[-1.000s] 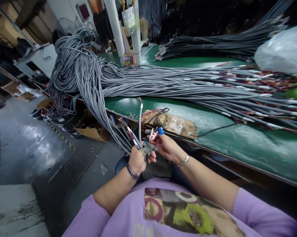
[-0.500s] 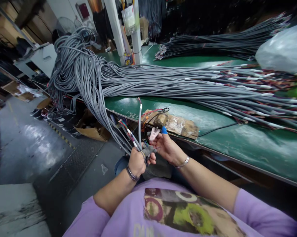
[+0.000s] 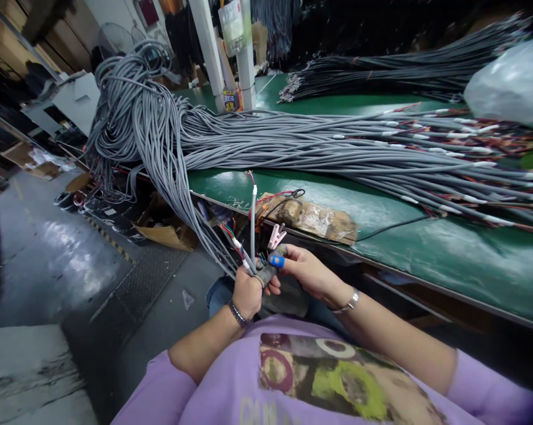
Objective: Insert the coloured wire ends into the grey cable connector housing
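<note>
My left hand is closed around several grey cables; their stripped ends, with thin coloured wires, stick up above the fist. A grey covering wraps its thumb. My right hand meets that thumb, its own thumb in a blue cover pressed to the forefinger. Whatever lies in this pinch is hidden. Just beyond the fingertips is a pink clip, apart from the pinch as far as I can see. One short cable end with a white band stands upright beside the hands.
Many grey cables stretch along the green bench, draping off its left end. A worn wooden board lies at the near edge. Black cables and a plastic bag lie behind. A cardboard box stands below.
My right hand has turned and its thumb has come down against the forefinger, beside the left thumb. The pink clip now shows clear above the fingers. The left hand keeps its grip.
</note>
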`<state>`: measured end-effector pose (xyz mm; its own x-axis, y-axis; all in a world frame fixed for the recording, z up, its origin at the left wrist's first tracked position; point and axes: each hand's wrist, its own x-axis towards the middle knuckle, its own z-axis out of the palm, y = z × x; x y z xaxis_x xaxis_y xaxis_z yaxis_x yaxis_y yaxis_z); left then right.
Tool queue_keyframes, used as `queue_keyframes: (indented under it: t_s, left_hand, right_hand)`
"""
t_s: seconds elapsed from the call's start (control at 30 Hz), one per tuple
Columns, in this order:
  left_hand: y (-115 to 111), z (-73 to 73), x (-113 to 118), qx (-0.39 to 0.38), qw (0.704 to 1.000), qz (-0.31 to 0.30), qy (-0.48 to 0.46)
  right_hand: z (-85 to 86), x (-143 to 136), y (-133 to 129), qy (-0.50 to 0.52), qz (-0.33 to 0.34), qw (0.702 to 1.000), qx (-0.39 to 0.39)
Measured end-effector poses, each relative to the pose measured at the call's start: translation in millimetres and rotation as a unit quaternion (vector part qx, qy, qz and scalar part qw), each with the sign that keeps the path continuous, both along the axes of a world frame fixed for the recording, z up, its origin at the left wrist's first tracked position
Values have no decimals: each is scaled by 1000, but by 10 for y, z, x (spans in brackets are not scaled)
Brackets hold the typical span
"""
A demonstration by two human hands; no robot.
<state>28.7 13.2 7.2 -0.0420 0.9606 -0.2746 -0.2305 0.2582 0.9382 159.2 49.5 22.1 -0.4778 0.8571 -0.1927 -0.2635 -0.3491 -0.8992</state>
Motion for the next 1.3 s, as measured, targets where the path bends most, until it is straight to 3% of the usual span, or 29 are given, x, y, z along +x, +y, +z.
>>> queue_keyframes:
  t_s: [0.23,0.5,0.6,0.77,0.93,1.1,1.23,1.3]
  left_hand:
    - [-14,-16,-18,-2,1000,4,4]
    - [0,-10,-13,5,999,34,-15]
    - [-3,-9,-11,6,999,41,-15]
    - [-37,-45,-5,6,1000,-23,-2]
    - [-40,-29,-42,0,1000,6,-30]
    - [4,58,-65,-11,997,22,-71]
    - [41,130,-35,-19,996,17,-91]
    - [59,151,-18,-18,995,8,-102]
  right_hand:
    - [-18,8,-36,-2,15,1000,25]
    - [-8,-8,-74,4,-25,1000,4]
    - [-35,-39,-80,-5,-80,997,-7]
    - [-100,-130,-87,37,-89,993,-73]
    - [-158,-74,9,72,-160,974,-145]
    - [-190,47,194,98,-137,963,-208]
    - [-193,28,302,102,-80,982,-136]
    - [-188,-8,309,61,-108,991,-50]
